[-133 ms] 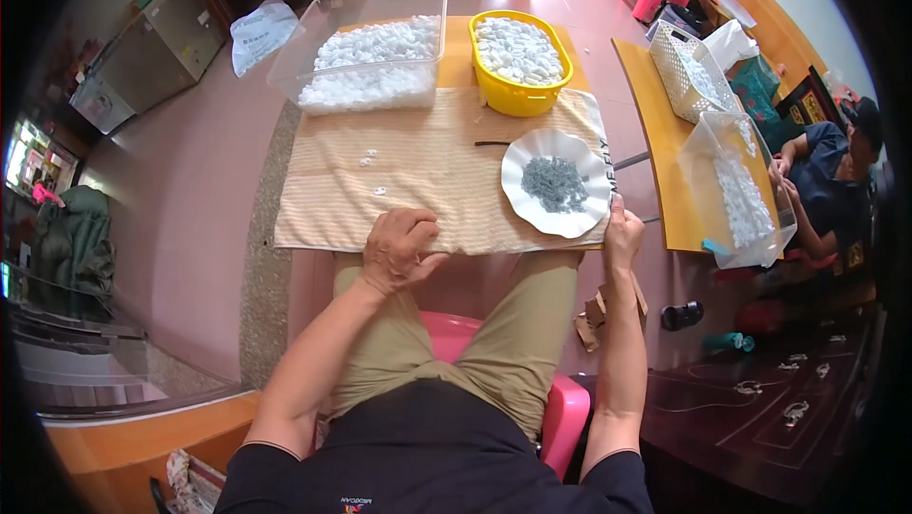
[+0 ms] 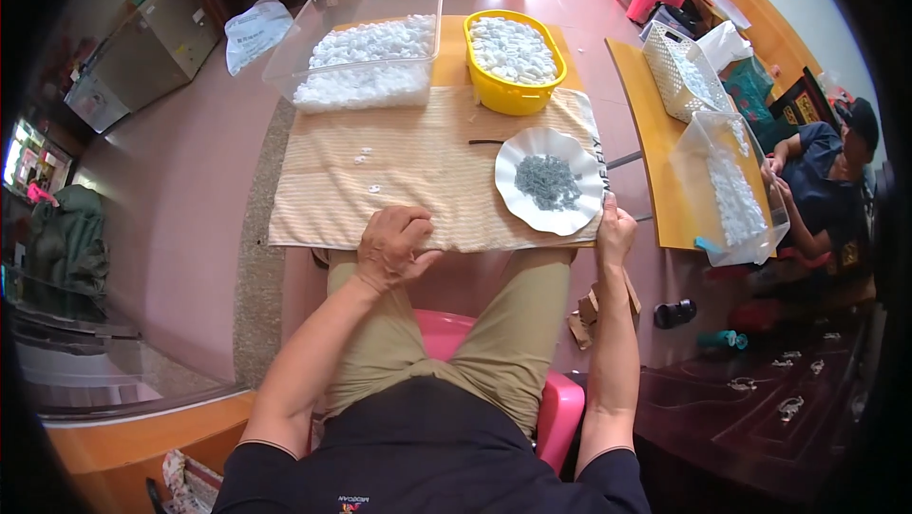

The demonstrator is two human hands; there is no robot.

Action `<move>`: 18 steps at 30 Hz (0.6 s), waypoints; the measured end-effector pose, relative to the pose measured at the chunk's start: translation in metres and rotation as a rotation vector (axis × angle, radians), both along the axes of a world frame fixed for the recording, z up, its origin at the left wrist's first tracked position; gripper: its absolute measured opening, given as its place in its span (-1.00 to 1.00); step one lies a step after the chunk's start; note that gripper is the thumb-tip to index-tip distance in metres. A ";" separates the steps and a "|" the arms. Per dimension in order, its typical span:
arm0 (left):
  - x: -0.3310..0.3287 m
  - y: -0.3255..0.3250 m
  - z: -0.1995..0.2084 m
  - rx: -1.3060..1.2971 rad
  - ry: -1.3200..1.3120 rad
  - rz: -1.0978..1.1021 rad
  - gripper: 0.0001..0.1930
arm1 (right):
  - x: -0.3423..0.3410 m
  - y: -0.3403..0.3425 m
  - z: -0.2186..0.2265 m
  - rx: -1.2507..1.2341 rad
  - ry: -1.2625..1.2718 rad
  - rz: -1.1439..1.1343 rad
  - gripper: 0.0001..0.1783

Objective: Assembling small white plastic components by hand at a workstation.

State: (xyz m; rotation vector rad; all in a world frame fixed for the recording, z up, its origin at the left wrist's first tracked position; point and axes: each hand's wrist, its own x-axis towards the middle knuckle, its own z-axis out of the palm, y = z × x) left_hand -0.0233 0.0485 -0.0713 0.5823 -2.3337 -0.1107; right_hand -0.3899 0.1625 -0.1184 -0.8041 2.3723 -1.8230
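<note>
My left hand (image 2: 393, 246) rests on the near edge of a striped, peach-coloured towel (image 2: 427, 177), its fingers loosely bent, the thumb apart and nothing in it. At the table's near right corner (image 2: 597, 242), my right hand (image 2: 616, 229) is closed on the edge, thumb on top; its other fingers are partly hidden. Just beside it stands a white plate (image 2: 513, 199) with a wavy rim, holding a heap of small grey-green pieces (image 2: 549, 181). A few small white pieces (image 2: 373, 189) lie on the towel beyond my left hand.
Behind the towel stand a clear plastic bin (image 2: 366, 101) and a yellow tub (image 2: 513, 98), both full of white pieces. A thin dark stick (image 2: 485, 142) lies left of the plate. On the right, a person (image 2: 825, 172) works at another table (image 2: 651, 153) with a basket (image 2: 655, 58) and clear box (image 2: 750, 253).
The whole scene sits slightly further left in view. Both hands keep their places against the towel and table.
</note>
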 end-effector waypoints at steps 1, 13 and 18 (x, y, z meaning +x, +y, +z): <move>0.000 0.000 0.000 0.004 0.002 -0.001 -0.62 | -0.001 0.000 -0.001 0.007 -0.015 -0.007 -0.37; 0.001 0.000 -0.001 -0.032 0.027 -0.033 -0.61 | 0.005 0.001 0.009 0.020 0.023 -0.035 -0.33; 0.006 0.000 -0.004 -0.038 0.030 -0.025 -0.60 | 0.003 -0.003 0.004 0.057 0.058 -0.023 -0.32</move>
